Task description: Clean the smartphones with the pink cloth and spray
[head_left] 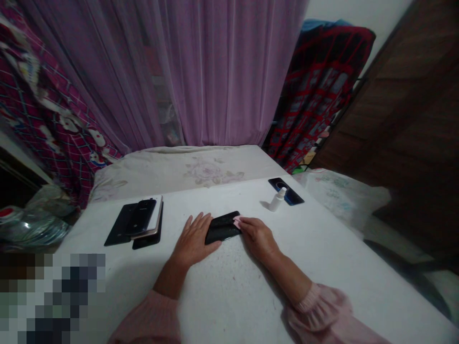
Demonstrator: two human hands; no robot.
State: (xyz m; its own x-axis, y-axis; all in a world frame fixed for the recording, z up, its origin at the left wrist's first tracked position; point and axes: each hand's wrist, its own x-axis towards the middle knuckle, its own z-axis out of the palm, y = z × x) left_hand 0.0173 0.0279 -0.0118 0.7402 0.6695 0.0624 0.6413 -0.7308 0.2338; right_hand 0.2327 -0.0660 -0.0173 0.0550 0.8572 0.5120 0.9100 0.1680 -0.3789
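Note:
A black smartphone (224,228) lies on the white table, turned slightly. My left hand (195,239) rests flat against its left end, fingers stretched out and the thumb along the near edge. My right hand (258,237) is closed in a pinch on a small pink cloth (237,221), which it presses on the phone's right end. Part of the cloth is hidden under the fingers. To the right, beyond the hand, stands a small white spray bottle (277,200).
Several phones and dark tablets (120,224) lie stacked at the table's left. Another dark phone (292,193) with a blue pattern lies behind the bottle. A flowered cloth (204,167) covers the surface beyond the white table (229,296). A clear water bottle (32,227) is at far left.

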